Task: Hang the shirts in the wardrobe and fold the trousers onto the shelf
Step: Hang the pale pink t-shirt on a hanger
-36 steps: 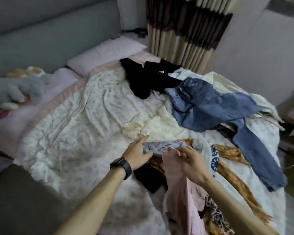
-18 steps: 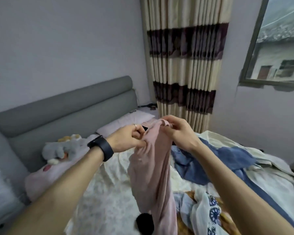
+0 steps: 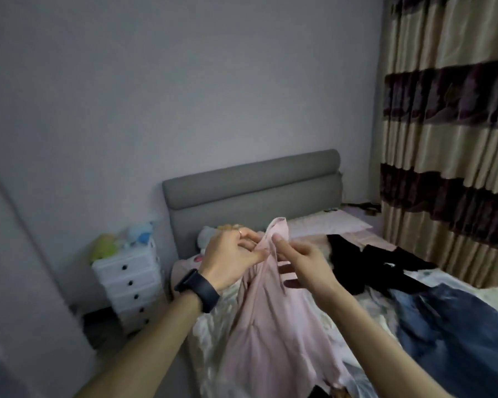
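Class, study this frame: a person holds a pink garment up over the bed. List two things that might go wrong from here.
1. The left hand and right hand pinch only the top edge of the pink garment, so it might slip onto the bed.
2. Its lower end hangs low over the bed and might catch the blue jeans beside it when lifted.

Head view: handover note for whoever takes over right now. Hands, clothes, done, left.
Left hand: pinches the top of the pink garment.
Right hand: pinches the same edge beside it.
The pink garment hangs from both hands over the bed.
The blue jeans and black garment lie loose on the bed.
Done: nothing visibly hung or folded.
Left: hang or fold the pink garment, fold the jeans, sort the black garment. No wardrobe is in view.
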